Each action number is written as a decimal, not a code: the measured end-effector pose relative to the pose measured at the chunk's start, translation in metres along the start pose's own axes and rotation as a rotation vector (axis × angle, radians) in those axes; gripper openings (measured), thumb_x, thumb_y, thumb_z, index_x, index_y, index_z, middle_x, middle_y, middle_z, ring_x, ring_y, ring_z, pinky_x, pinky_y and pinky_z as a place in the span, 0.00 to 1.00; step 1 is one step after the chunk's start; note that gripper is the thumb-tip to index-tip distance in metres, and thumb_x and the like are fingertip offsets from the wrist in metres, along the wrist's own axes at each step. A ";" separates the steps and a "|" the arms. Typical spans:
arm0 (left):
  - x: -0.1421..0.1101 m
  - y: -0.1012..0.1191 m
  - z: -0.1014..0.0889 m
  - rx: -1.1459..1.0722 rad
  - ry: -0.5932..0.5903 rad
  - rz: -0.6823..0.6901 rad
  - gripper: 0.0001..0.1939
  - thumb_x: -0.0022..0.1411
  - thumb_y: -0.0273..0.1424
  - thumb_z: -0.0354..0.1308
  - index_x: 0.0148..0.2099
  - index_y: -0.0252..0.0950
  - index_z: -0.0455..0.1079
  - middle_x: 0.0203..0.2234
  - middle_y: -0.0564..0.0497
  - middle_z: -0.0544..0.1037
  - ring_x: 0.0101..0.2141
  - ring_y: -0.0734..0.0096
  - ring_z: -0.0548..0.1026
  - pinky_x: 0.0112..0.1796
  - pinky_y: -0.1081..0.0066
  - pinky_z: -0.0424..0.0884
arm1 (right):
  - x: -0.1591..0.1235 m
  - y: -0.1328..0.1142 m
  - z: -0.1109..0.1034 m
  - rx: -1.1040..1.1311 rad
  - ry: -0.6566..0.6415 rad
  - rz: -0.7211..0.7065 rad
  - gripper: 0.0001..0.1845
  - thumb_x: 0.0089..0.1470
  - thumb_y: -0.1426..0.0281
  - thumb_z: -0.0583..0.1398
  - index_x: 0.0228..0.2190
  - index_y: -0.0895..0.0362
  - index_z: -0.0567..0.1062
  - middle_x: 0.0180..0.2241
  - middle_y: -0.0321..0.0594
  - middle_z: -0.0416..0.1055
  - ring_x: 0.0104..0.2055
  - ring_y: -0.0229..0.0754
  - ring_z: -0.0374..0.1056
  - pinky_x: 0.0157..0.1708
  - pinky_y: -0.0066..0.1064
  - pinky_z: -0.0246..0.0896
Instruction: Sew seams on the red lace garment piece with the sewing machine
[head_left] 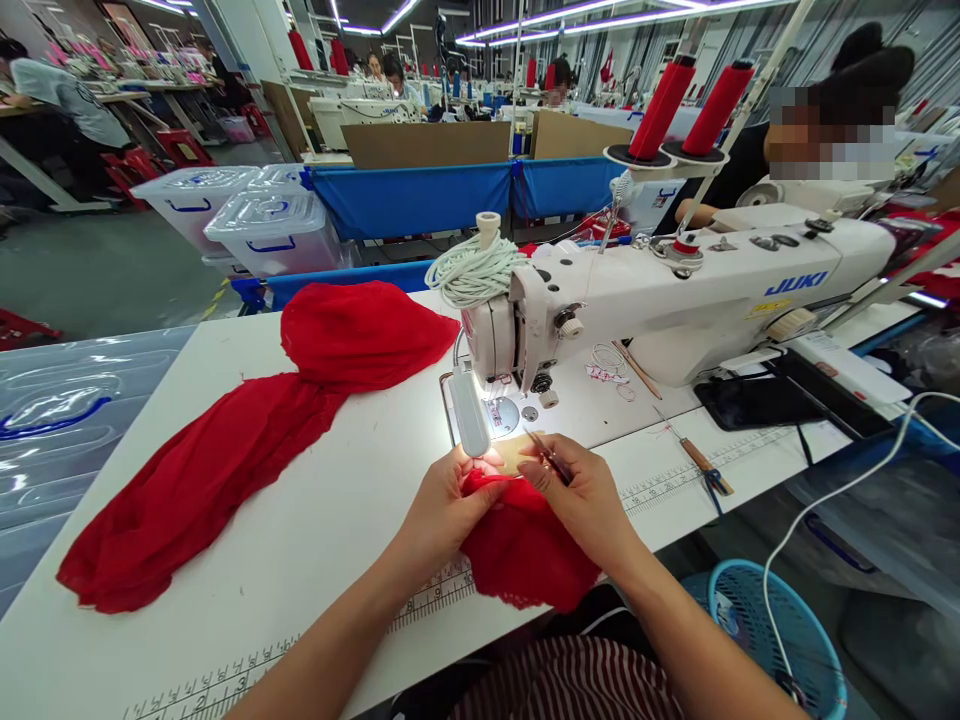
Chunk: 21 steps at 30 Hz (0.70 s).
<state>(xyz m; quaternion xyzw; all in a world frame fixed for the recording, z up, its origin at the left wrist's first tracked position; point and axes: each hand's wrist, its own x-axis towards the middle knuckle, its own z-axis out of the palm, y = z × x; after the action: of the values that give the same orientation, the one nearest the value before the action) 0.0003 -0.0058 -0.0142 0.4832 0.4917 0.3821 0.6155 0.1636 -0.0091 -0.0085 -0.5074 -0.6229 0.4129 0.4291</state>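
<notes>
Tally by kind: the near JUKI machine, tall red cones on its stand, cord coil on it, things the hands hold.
Sewing machine: 1
Tall red thread cones: 2
Pale cord coil: 1
Red cloth bunch, in left hand: 1
Dark pointed tool, in right hand: 1
Total: 6

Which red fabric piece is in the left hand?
The small red fabric piece, pinched by the left hand; the long red fabric heap lies untouched, farther left on the white tabletop.

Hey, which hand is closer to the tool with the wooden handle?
Right. The right hand is to the left of the wooden-handled tool; the left hand is farther left, holding the red cloth.
</notes>
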 end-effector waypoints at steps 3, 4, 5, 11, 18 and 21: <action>0.000 0.000 0.000 -0.019 0.016 -0.011 0.19 0.45 0.40 0.67 0.29 0.37 0.60 0.19 0.59 0.67 0.22 0.77 0.63 0.24 0.75 0.60 | 0.002 0.001 -0.001 0.014 -0.116 0.054 0.10 0.50 0.63 0.60 0.23 0.56 0.70 0.20 0.31 0.60 0.24 0.34 0.53 0.24 0.26 0.49; 0.000 0.000 0.000 -0.022 0.005 -0.016 0.19 0.45 0.40 0.67 0.28 0.37 0.60 0.19 0.59 0.67 0.21 0.77 0.63 0.23 0.75 0.60 | 0.003 0.001 -0.002 0.040 -0.110 0.066 0.11 0.50 0.63 0.61 0.22 0.56 0.69 0.19 0.30 0.58 0.23 0.33 0.51 0.23 0.26 0.48; 0.000 0.000 -0.001 -0.020 -0.006 -0.019 0.19 0.45 0.39 0.67 0.28 0.37 0.60 0.19 0.59 0.67 0.21 0.77 0.63 0.23 0.76 0.60 | 0.003 0.001 -0.003 0.069 -0.078 0.073 0.12 0.50 0.63 0.60 0.22 0.56 0.68 0.19 0.30 0.57 0.22 0.33 0.50 0.22 0.26 0.48; 0.002 -0.001 -0.005 0.044 -0.029 -0.006 0.14 0.51 0.38 0.63 0.31 0.36 0.64 0.20 0.59 0.66 0.21 0.78 0.62 0.23 0.76 0.59 | 0.001 0.000 -0.004 0.142 0.137 0.034 0.11 0.51 0.62 0.60 0.24 0.56 0.67 0.20 0.30 0.57 0.23 0.33 0.50 0.22 0.26 0.48; -0.002 0.005 0.000 0.076 -0.139 0.035 0.14 0.51 0.39 0.64 0.36 0.35 0.73 0.28 0.52 0.74 0.28 0.72 0.69 0.30 0.73 0.65 | -0.006 -0.002 0.001 0.133 0.157 -0.109 0.10 0.54 0.64 0.59 0.25 0.55 0.67 0.23 0.32 0.62 0.25 0.35 0.56 0.26 0.27 0.53; -0.004 0.007 0.001 0.111 -0.083 0.045 0.16 0.55 0.43 0.60 0.29 0.33 0.75 0.26 0.50 0.75 0.28 0.70 0.69 0.29 0.73 0.63 | -0.006 -0.005 0.002 0.109 0.149 -0.173 0.10 0.55 0.64 0.58 0.24 0.55 0.66 0.24 0.33 0.62 0.26 0.36 0.57 0.26 0.28 0.54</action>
<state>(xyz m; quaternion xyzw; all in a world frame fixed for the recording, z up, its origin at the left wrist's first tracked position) 0.0004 -0.0078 -0.0070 0.5428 0.4753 0.3475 0.5989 0.1612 -0.0163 -0.0054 -0.4571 -0.6073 0.3686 0.5351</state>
